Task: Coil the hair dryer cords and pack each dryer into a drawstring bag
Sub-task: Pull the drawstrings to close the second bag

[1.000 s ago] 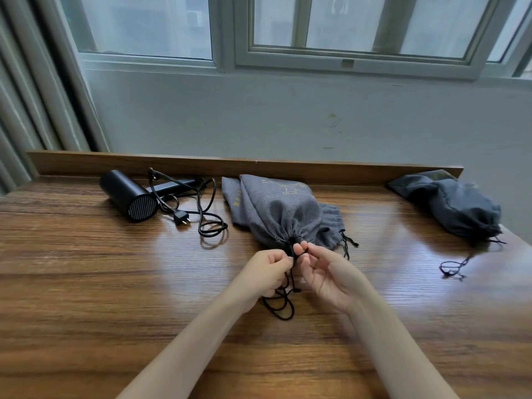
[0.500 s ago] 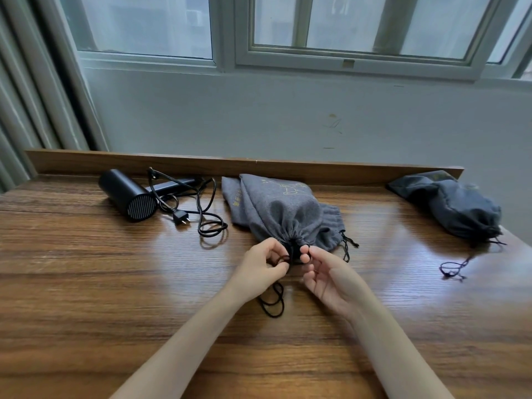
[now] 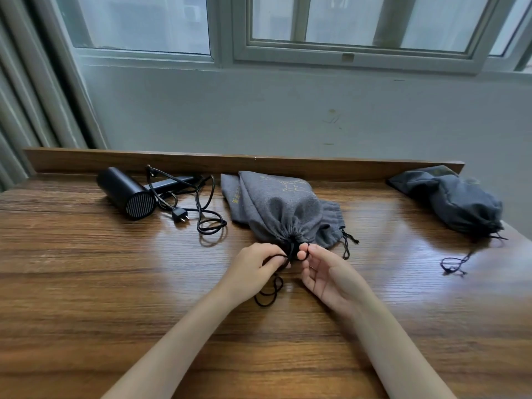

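Note:
A bulging grey drawstring bag lies mid-table with its mouth cinched toward me, on top of a flat grey bag. My left hand pinches the black drawstring just below the cinched mouth, and the slack loops trail on the wood. My right hand pinches the cord at the mouth with thumb and forefinger, its other fingers relaxed. A black hair dryer lies at the back left with its cord loose and uncoiled beside it.
A dark, filled drawstring bag sits at the back right, its string trailing toward me. A raised wooden ledge runs along the table's far edge below the wall and window. A curtain hangs at the left.
Both hands have moved up to the bag's cinched mouth. The hanging drawstring loop has shortened and shifted slightly away from me.

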`<control>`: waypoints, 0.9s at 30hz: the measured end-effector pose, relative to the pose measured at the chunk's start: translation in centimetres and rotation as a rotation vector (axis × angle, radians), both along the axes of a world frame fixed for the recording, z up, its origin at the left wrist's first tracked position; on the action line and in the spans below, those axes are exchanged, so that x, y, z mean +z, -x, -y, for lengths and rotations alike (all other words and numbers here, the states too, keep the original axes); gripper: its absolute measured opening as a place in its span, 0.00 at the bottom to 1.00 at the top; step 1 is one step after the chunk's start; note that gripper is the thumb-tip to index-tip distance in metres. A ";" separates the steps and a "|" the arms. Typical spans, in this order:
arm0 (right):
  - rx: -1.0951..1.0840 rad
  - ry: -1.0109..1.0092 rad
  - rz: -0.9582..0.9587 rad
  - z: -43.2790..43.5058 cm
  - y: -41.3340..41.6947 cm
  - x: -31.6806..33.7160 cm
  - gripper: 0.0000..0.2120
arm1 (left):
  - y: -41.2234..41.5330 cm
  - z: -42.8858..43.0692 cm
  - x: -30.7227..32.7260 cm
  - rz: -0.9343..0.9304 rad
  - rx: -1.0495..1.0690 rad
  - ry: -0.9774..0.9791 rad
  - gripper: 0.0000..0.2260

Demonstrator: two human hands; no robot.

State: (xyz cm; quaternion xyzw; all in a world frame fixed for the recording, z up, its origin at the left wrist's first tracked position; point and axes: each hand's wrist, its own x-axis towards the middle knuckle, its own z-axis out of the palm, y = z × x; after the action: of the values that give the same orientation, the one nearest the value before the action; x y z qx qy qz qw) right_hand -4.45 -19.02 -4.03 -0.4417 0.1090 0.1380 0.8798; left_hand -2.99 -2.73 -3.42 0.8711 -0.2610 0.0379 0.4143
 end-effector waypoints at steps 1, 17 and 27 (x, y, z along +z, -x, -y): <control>0.000 -0.002 0.000 0.0 0.0 0.0 0.10 | 0.0 -0.1 0.0 0.080 0.002 -0.046 0.07; 0.014 0.026 0.056 -0.2 0.2 -0.2 0.11 | 0.1 0.5 2.2 -0.271 0.123 0.048 0.07; 0.003 0.055 0.083 -0.3 0.4 -0.2 0.11 | -0.6 1.3 0.9 -0.290 0.105 0.077 0.04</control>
State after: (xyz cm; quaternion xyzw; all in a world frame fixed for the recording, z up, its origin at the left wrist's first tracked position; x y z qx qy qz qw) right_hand -4.85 -18.70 -4.21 -0.4711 0.0751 0.1179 0.8709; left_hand -2.40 -4.06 -2.57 0.8632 -0.1509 -0.0568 0.4784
